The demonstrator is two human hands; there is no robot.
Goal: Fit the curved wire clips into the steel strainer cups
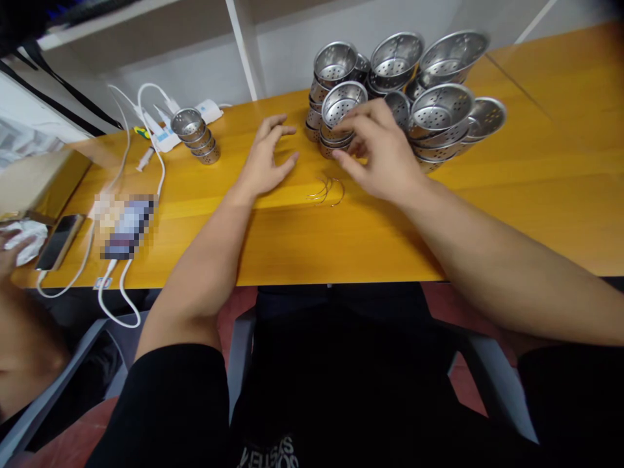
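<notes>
My left hand [267,156] rests on the orange table [536,175] with its fingers spread and curled a little, holding nothing. My right hand [377,149] reaches to a stack of small perforated steel strainer cups [340,114], its fingertips touching the stack's near side. Thin wire loops [326,192] lie on the table between my hands. More stacked steel strainer cups [439,97] crowd behind and to the right of my right hand.
A short stack of steel cups [197,133] stands at the back left beside a white power strip [160,133] with cables. A phone [58,242] and a blurred object lie near the left edge. Another person's hand [12,250] shows at far left.
</notes>
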